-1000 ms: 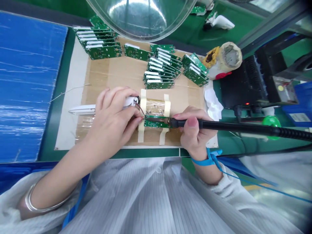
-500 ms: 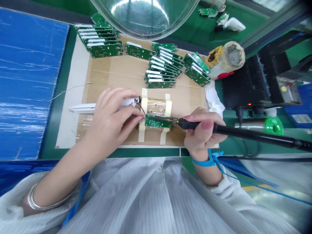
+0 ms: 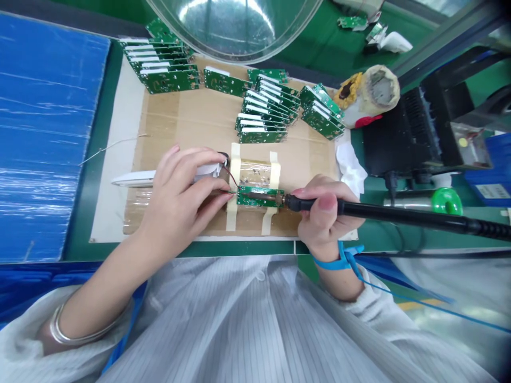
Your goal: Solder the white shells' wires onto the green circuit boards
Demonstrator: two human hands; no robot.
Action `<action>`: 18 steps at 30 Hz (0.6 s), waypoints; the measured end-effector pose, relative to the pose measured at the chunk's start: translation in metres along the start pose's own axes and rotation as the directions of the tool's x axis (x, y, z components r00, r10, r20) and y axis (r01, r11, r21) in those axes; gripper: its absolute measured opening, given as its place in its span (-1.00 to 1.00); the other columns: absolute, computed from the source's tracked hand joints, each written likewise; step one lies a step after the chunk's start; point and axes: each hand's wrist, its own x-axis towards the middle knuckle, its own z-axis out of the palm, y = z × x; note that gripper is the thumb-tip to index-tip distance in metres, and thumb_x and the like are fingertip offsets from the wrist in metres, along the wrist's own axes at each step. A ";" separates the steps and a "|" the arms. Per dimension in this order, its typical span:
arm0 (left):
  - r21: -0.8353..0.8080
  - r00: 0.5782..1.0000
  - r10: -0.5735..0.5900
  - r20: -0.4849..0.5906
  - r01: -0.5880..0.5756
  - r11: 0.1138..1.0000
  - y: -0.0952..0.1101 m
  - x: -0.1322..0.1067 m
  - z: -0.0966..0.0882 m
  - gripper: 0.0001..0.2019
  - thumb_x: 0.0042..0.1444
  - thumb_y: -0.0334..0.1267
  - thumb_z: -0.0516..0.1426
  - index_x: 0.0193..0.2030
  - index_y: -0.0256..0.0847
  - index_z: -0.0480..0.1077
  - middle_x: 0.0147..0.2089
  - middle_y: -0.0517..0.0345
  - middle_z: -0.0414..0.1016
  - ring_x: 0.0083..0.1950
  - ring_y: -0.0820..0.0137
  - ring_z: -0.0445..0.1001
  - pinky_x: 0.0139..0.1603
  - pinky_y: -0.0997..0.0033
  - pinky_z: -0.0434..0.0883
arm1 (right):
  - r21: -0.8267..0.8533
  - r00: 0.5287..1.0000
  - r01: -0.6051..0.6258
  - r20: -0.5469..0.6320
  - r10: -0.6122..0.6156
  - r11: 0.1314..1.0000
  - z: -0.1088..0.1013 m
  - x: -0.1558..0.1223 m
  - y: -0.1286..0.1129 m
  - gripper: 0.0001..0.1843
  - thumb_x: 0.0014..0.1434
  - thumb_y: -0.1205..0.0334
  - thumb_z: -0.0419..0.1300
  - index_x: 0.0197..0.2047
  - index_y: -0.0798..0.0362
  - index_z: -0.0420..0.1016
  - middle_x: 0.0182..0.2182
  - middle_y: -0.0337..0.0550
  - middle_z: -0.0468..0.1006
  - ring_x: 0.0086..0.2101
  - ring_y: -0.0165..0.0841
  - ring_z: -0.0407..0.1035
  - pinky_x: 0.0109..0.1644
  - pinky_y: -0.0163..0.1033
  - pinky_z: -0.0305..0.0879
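Note:
My right hand (image 3: 329, 210) is wrapped round a black soldering iron (image 3: 383, 214), pointing left. The iron's metal tip lies over the left part of a small green circuit board (image 3: 261, 203). My left hand (image 3: 183, 197) is closed, thumb and forefinger pinching a thin wire (image 3: 233, 192) at the board's left end. Under that hand lies a white plastic housing (image 3: 133, 178), its dark end showing beyond the fingers. A thin red wire (image 3: 230, 173) curves from the housing to the board. Two strips of cream tape (image 3: 235, 159) run above and below the board.
Several green circuit boards (image 3: 261, 134) stand in rows at the back of the cardboard (image 3: 191, 119). A round clear lens (image 3: 239, 32) hangs over the far edge. Right are a black box (image 3: 393, 138), a solder spool (image 3: 447, 202) and crumpled tissue (image 3: 351, 165); left, a blue panel (image 3: 51, 133).
The soldering iron and my right hand have shifted slightly left, bringing the tip closer to the board's left end. My left fingers have drawn back slightly to the left.

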 end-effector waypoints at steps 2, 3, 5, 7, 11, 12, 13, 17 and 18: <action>0.013 0.999 0.027 0.016 -0.028 1.000 -0.003 -0.001 -0.001 -0.95 0.50 -0.31 0.25 0.01 -0.05 0.51 0.37 -0.12 0.56 0.41 -0.03 0.55 0.49 -0.41 0.40 | 0.009 1.000 -0.003 -0.007 0.003 1.000 0.000 0.000 0.000 -0.71 0.59 0.05 0.21 -0.17 -0.11 0.68 -0.43 -0.32 0.70 -0.54 -0.37 0.47 -0.51 -0.18 0.39; 0.012 0.999 0.039 0.023 -0.040 0.999 -0.004 -0.001 -0.001 -0.93 0.50 -0.32 0.24 0.02 -0.05 0.52 0.38 -0.11 0.55 0.42 -0.04 0.55 0.49 -0.40 0.40 | 0.012 1.000 -0.004 -0.012 0.004 1.000 0.000 0.000 0.000 -0.71 0.59 0.05 0.21 -0.17 -0.11 0.68 -0.44 -0.33 0.70 -0.54 -0.37 0.47 -0.51 -0.18 0.38; -0.023 0.998 0.059 0.019 -0.059 0.998 -0.005 -0.001 -0.001 -0.87 0.49 -0.35 0.23 0.04 -0.01 0.55 0.39 -0.05 0.55 0.43 -0.02 0.55 0.49 -0.35 0.43 | 0.009 1.000 -0.007 -0.016 0.007 1.000 0.000 -0.001 0.000 -0.70 0.59 0.05 0.20 -0.17 -0.11 0.68 -0.44 -0.33 0.69 -0.55 -0.38 0.46 -0.51 -0.18 0.37; -0.085 0.997 0.072 0.014 -0.071 0.994 -0.007 -0.001 -0.006 -0.84 0.48 -0.35 0.24 0.06 0.03 0.56 0.39 0.00 0.56 0.40 0.03 0.57 0.44 -0.26 0.51 | -0.004 1.000 -0.012 -0.014 0.012 1.000 -0.001 -0.001 -0.001 -0.71 0.59 0.05 0.21 -0.17 -0.11 0.68 -0.44 -0.33 0.69 -0.55 -0.38 0.45 -0.51 -0.17 0.37; -0.048 1.000 -0.012 -0.024 0.011 0.999 -0.022 -0.001 -0.035 -0.83 0.50 -0.35 0.25 0.12 0.01 0.56 0.27 0.08 0.64 0.26 0.18 0.65 0.30 -0.01 0.60 | -0.027 0.999 -0.033 -0.034 0.032 0.999 -0.003 -0.002 -0.003 -0.72 0.57 0.04 0.23 -0.17 -0.12 0.69 -0.44 -0.31 0.68 -0.55 -0.36 0.44 -0.52 -0.15 0.34; 0.000 0.996 -0.073 -0.044 0.073 0.997 -0.030 -0.001 -0.045 -0.86 0.51 -0.33 0.25 0.11 -0.03 0.56 0.22 0.09 0.67 0.22 0.19 0.67 0.28 0.04 0.60 | -0.026 0.999 -0.032 -0.042 0.030 0.999 -0.004 -0.001 -0.004 -0.72 0.57 0.03 0.24 -0.18 -0.12 0.70 -0.45 -0.30 0.68 -0.56 -0.36 0.43 -0.53 -0.15 0.32; 0.053 0.987 -0.146 -0.060 0.149 0.987 -0.038 -0.001 -0.055 -0.90 0.52 -0.29 0.24 0.09 -0.06 0.57 0.17 0.11 0.69 0.20 0.20 0.67 0.26 0.07 0.60 | -0.025 0.999 -0.027 -0.047 0.026 0.999 -0.005 -0.001 -0.004 -0.72 0.57 0.03 0.24 -0.18 -0.11 0.70 -0.45 -0.29 0.68 -0.57 -0.36 0.41 -0.54 -0.15 0.28; 0.227 0.888 -0.457 0.054 0.435 0.871 -0.068 0.004 -0.081 -0.78 0.54 -0.08 0.18 0.04 -0.15 0.56 0.12 0.05 0.69 0.14 0.16 0.63 0.12 0.16 0.57 | -0.020 0.997 -0.001 -0.072 0.000 1.000 -0.004 0.001 -0.003 -0.72 0.55 0.04 0.26 -0.20 -0.09 0.70 -0.50 -0.28 0.62 -0.60 -0.36 0.34 -0.57 -0.14 0.17; 0.266 0.851 -0.513 0.115 0.471 0.841 -0.073 0.007 -0.084 -0.75 0.53 -0.06 0.16 0.04 -0.18 0.56 0.13 0.01 0.67 0.13 0.14 0.61 0.10 0.17 0.55 | -0.017 0.997 0.002 -0.079 -0.003 1.000 -0.004 0.001 -0.002 -0.72 0.55 0.04 0.26 -0.20 -0.10 0.70 -0.53 -0.29 0.59 -0.61 -0.36 0.32 -0.57 -0.13 0.15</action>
